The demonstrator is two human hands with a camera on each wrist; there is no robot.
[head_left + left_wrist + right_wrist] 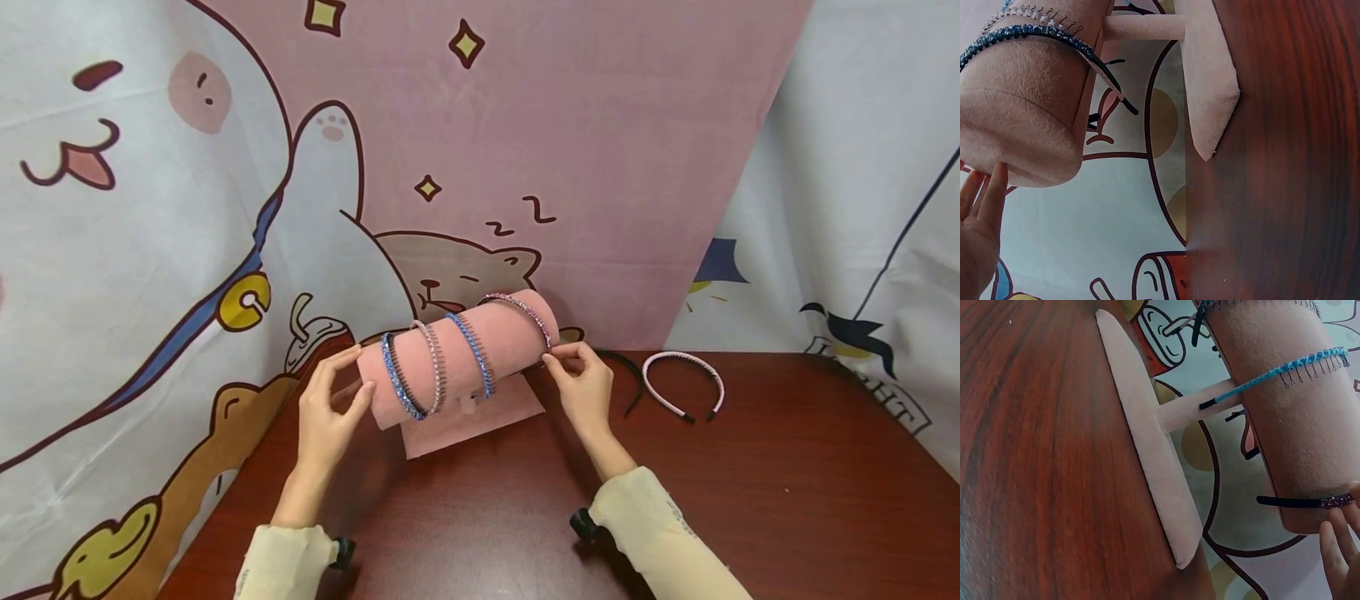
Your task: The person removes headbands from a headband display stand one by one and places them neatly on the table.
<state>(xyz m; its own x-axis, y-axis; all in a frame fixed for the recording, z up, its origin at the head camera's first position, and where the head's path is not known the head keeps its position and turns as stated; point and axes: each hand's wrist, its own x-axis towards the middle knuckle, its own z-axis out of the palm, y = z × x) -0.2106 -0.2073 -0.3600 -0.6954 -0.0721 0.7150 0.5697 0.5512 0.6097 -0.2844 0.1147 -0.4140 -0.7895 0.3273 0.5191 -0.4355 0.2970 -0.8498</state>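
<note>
A pink padded headband stand [517,337] with a cylinder top carries several headbands. From the left come a dark blue glittery headband [398,379], a silvery pink one [435,367] and a bright blue one [475,354]. Near the right end sits a purple-pink glittery headband [528,310], its front side pinched between the thumb and fingers of my right hand [585,387]. My left hand [327,417] has its thumb and fairly straight fingers apart at the cylinder's left end. In the left wrist view its fingertips [999,172] touch that end's rim.
A pale pink headband [684,358] and a black headband [633,379] lie on the dark red wooden table [787,467], right of the stand. The stand's flat base [450,429] rests on the table. A cartoon-printed cloth [600,167] hangs behind.
</note>
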